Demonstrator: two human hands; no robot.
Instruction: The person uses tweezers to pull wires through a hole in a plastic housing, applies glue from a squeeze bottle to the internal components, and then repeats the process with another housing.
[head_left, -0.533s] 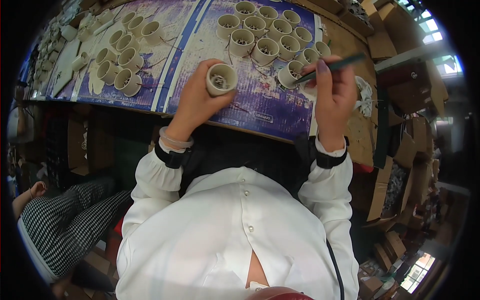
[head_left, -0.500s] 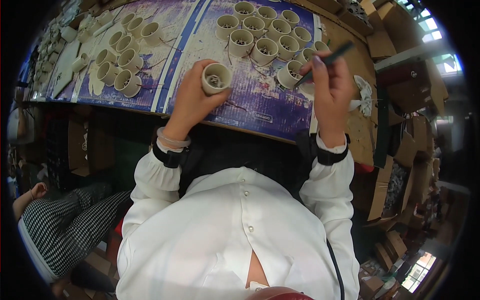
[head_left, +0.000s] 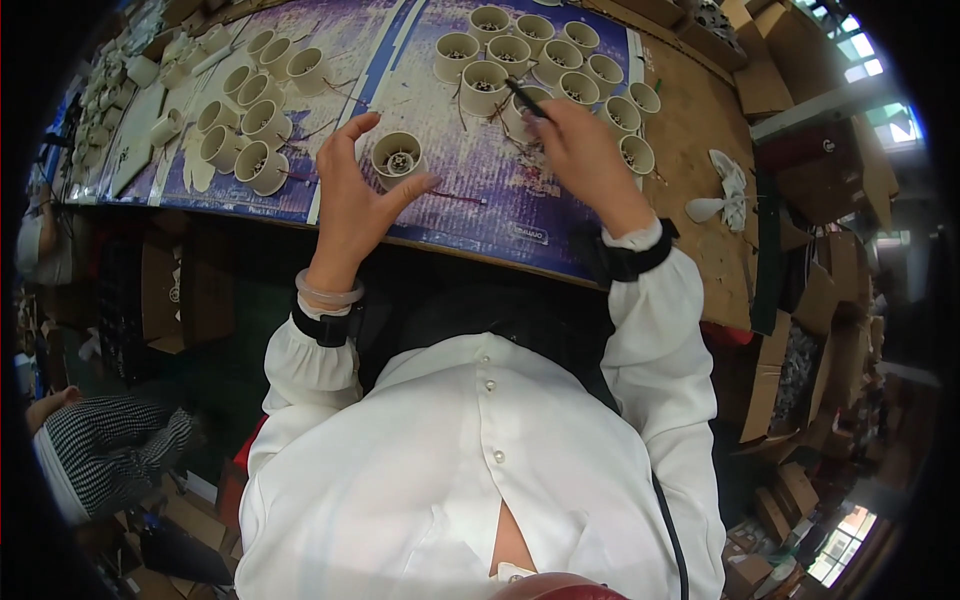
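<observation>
My left hand (head_left: 352,205) is spread around a white cup-shaped housing (head_left: 398,143) on the purple sheet, its thumb close to the near side. A coiled or ring-like part lies inside, and a thin wire with a small end piece runs out to the right. In my right hand (head_left: 590,165) is a slim dark pen-shaped tool (head_left: 525,98), pinched in the fingers and pointing away to the left. Its tip is over the near cups of the right-hand group, beside one white cup (head_left: 485,84). My hand and the tool partly cover another cup (head_left: 515,125).
Several more white cups with small metal bits inside stand behind my right hand. Another group of wired cups (head_left: 262,165) is at the left. A white crumpled piece (head_left: 733,190) lies on brown cardboard at the right. Open cartons (head_left: 775,375) stand beyond, and a person's checked clothing (head_left: 110,450) shows lower left.
My left hand has set the cup down on the sheet and opened. My right hand has moved left with the tool, away from the cup at the group's near right side.
</observation>
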